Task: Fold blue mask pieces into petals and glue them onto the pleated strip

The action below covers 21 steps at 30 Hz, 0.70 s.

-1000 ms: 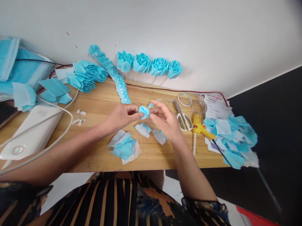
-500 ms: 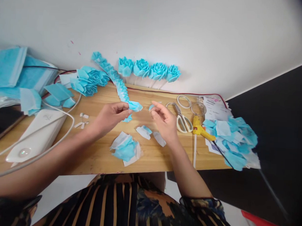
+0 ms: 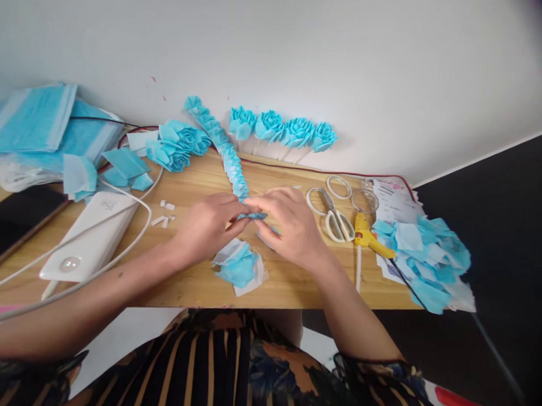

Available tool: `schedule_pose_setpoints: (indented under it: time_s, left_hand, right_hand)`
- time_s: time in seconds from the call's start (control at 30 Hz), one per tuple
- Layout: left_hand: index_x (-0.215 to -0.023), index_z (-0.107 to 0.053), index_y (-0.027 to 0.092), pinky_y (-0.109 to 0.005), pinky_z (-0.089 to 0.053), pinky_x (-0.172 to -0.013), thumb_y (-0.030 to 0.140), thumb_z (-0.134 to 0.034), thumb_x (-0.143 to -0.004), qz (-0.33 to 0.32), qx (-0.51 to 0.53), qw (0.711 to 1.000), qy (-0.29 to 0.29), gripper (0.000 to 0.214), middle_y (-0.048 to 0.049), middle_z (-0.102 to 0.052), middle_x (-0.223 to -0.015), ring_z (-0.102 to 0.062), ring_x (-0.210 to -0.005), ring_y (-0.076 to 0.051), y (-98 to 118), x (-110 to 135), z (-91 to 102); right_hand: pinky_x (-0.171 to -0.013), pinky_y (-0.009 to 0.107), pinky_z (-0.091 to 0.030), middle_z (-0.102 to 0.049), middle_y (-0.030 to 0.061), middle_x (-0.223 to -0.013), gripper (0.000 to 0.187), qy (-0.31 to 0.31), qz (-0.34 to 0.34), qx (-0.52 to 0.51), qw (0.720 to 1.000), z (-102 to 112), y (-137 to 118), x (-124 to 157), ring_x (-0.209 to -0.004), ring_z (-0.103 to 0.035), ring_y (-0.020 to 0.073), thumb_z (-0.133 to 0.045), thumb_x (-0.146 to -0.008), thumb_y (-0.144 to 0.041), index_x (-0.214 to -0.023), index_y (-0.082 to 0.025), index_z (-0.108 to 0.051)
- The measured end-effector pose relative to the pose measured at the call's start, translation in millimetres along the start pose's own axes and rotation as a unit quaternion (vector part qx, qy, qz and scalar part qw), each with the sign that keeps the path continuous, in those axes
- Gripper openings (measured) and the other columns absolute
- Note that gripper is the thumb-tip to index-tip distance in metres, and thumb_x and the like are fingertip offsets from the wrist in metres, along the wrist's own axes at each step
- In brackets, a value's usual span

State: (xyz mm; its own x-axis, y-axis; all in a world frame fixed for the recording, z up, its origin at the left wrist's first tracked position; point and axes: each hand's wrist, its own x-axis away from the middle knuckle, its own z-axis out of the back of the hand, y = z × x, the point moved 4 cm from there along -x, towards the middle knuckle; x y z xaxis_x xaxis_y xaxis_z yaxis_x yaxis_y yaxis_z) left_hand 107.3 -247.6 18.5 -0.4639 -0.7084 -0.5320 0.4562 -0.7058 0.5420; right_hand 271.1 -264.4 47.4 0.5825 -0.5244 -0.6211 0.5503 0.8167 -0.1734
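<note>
Over the middle of the table, my left hand and my right hand meet, fingers pinched on a small blue fabric piece. Much of that piece is hidden by the fingers. Just behind it, a long row of folded blue petals runs back toward the wall; its near end is at my fingertips. In front of my hands lies a small pile of blue and white fabric pieces. Another cut piece shows partly under my right hand.
Blue fabric roses lean along the wall, with more roses at left. Scissors, tape rolls, a yellow glue gun and a heap of cut pieces are right. A power bank, phone and face masks are left.
My right hand has moved left to meet my left hand, and both now pinch the blue fabric piece. The view has shifted slightly left.
</note>
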Motion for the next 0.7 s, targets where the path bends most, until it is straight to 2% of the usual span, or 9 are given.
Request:
schedule_pose_setpoints:
  time_s: [0.1, 0.2, 0.27, 0.3, 0.37, 0.4, 0.47, 0.53, 0.7]
  left_hand:
    - [-0.09, -0.076, 0.016, -0.025, -0.039, -0.06, 0.024, -0.061, -0.094, 0.064, 0.059, 0.996, 0.004, 0.018, -0.0007, -0.064, -0.068, -0.054, -0.063, -0.013, -1.8, 7.5, 15.2]
    - [-0.107, -0.079, 0.019, -0.022, -0.04, -0.055, 0.031, -0.066, -0.093, 0.2, 0.16, 0.967, 0.011, 0.021, 0.0024, -0.064, -0.067, -0.052, -0.059, -0.011, -7.6, 27.8, 33.9]
    - [-0.107, -0.079, 0.022, -0.021, -0.04, -0.053, 0.03, -0.07, -0.092, 0.244, 0.196, 0.95, 0.02, 0.02, 0.0036, -0.063, -0.065, -0.052, -0.057, -0.01, -4.9, 47.8, 43.1]
    - [-0.104, -0.079, 0.023, -0.021, -0.041, -0.053, 0.029, -0.072, -0.091, 0.237, 0.214, 0.947, 0.022, 0.016, 0.0036, -0.064, -0.065, -0.055, -0.057, -0.01, -0.2, 58.4, 45.6]
    - [-0.093, -0.079, 0.024, -0.02, -0.043, -0.055, 0.025, -0.072, -0.092, 0.2, 0.269, 0.942, -0.027, 0.007, 0.0024, -0.069, -0.068, -0.059, -0.059, -0.01, 13.7, 80.4, 42.6]
    - [-0.087, -0.077, 0.023, -0.02, -0.044, -0.055, 0.022, -0.072, -0.092, 0.161, 0.308, 0.935, -0.07, 0.008, 0.0026, -0.069, -0.067, -0.06, -0.059, -0.01, 23.0, 91.4, 38.5]
    - [-0.089, -0.075, 0.023, -0.021, -0.048, -0.061, 0.019, -0.07, -0.093, 0.121, 0.341, 0.92, -0.148, 0.008, 0.0018, -0.069, -0.068, -0.062, -0.063, -0.011, 36.6, 114.3, 29.5]
    - [-0.093, -0.075, 0.023, -0.021, -0.048, -0.063, 0.02, -0.065, -0.097, 0.14, 0.347, 0.911, -0.175, 0.011, -0.0006, -0.069, -0.074, -0.064, -0.07, -0.012, 39.3, 135.9, 23.1]
    - [-0.103, -0.075, 0.026, -0.028, -0.057, -0.08, 0.032, -0.048, -0.105, 0.236, 0.368, 0.884, -0.164, 0.027, -0.0062, -0.074, -0.093, -0.07, -0.09, -0.02, 21.0, 183.7, 16.8]
  right_hand:
    - [-0.098, 0.042, -0.054, -0.075, -0.0002, -0.093, 0.033, 0.041, 0.061, 0.029, 0.997, -3.2, -7.6, 4.8, -0.094, -0.065, 0.0193, -0.061, -0.088, -0.002, -0.111, -0.025, -0.061]
    - [-0.104, 0.042, -0.053, -0.074, -0.0017, -0.088, 0.03, 0.089, 0.078, 0.037, 0.992, -1.3, -12.6, 18.2, -0.091, -0.065, 0.0179, -0.068, -0.086, -0.003, -0.105, -0.026, -0.063]
    - [-0.102, 0.04, -0.054, -0.073, -0.0028, -0.085, 0.027, 0.118, 0.083, 0.048, 0.988, 1.2, -16.1, 27.7, -0.089, -0.064, 0.017, -0.071, -0.087, -0.006, -0.099, -0.028, -0.064]
    - [-0.1, 0.04, -0.054, -0.072, -0.0036, -0.084, 0.025, 0.13, 0.082, 0.053, 0.987, 1.9, -17.6, 31.7, -0.087, -0.064, 0.0166, -0.072, -0.087, -0.007, -0.096, -0.029, -0.064]
    - [-0.098, 0.039, -0.055, -0.072, -0.0046, -0.083, 0.024, 0.143, 0.077, 0.061, 0.985, 1.5, -19.0, 37.3, -0.086, -0.062, 0.0162, -0.072, -0.089, -0.009, -0.092, -0.031, -0.063]
    - [-0.098, 0.04, -0.056, -0.071, -0.0047, -0.083, 0.024, 0.145, 0.071, 0.064, 0.985, 0.1, -18.5, 38.9, -0.086, -0.062, 0.0163, -0.072, -0.089, -0.009, -0.091, -0.031, -0.063]
    - [-0.096, 0.04, -0.056, -0.069, -0.0039, -0.082, 0.026, 0.154, 0.054, 0.066, 0.984, -3.6, -14.4, 40.3, -0.086, -0.061, 0.017, -0.071, -0.087, -0.007, -0.092, -0.03, -0.062]
    - [-0.092, 0.041, -0.058, -0.068, -0.0026, -0.081, 0.03, 0.17, 0.034, 0.071, 0.982, -8.2, -6.9, 40.6, -0.086, -0.061, 0.018, -0.07, -0.084, -0.003, -0.094, -0.029, -0.061]
    - [-0.078, 0.039, -0.057, -0.066, -0.0018, -0.082, 0.034, 0.189, 0.012, 0.083, 0.978, -20.5, 12.2, 43.6, -0.082, -0.06, 0.0189, -0.064, -0.081, 0.002, -0.097, -0.028, -0.059]
